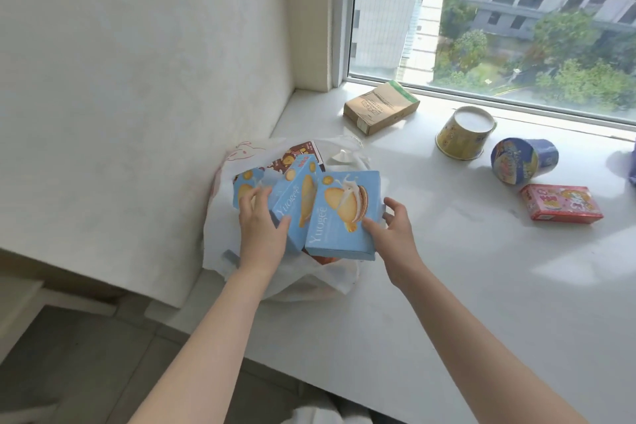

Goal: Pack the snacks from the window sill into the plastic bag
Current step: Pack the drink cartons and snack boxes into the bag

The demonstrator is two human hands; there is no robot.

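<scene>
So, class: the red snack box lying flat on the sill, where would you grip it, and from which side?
Probably across its two long edges, coming from above: the red snack box lies flat on the sill, broad face up.

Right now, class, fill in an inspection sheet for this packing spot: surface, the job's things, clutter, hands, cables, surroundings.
Surface: white window sill, sunlit in patches.
Job's things: white plastic bag at the sill's left end, with a brown snack box and a far blue box in its mouth. A cardboard carton, yellow cup, blue cup on its side and red box lie loose on the sill.
Clutter: purple thing, cut off at the right edge.
Hands: left hand grips the middle blue box; right hand holds the nearest blue box.
Cables: nothing seen.
Surroundings: window behind, white wall at left.
</scene>
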